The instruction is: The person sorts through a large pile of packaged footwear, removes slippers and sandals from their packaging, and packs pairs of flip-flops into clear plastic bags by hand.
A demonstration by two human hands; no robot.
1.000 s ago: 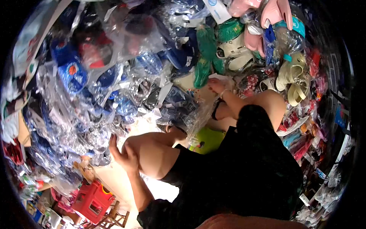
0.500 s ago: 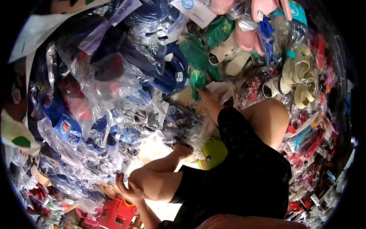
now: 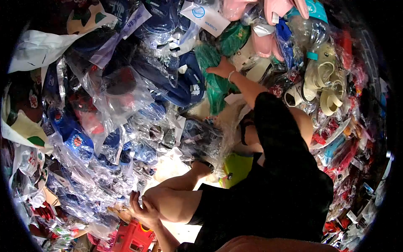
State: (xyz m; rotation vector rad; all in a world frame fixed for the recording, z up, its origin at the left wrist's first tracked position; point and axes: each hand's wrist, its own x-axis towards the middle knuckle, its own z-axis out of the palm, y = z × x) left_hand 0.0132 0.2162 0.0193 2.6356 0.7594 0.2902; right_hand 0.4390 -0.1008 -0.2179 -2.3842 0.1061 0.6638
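Near the top middle, my right hand (image 3: 223, 69) lies across a pair of green slippers (image 3: 213, 86) in clear plastic, its fingers closed over their upper part. A thin bracelet circles that wrist. Blue slippers (image 3: 194, 84) with white lettering lie just left of the green pair. Another green wrapped slipper (image 3: 235, 38) and cream slippers (image 3: 259, 69) are beside and above my hand. At the lower left, my left hand (image 3: 147, 212) rests by my left knee, fingers spread and holding nothing.
Plastic-wrapped footwear is heaped all around my legs. Pink clogs (image 3: 263, 42), beige clogs (image 3: 329, 80) and a clear bottle (image 3: 310, 33) lie at the upper right. A red plastic stool (image 3: 133, 236) stands at the lower left. Something yellow-green (image 3: 236, 170) is between my legs.
My right hand has moved up from the lower end of the green slippers onto their upper part, and the pair has shifted slightly. My left hand stays by the knee.
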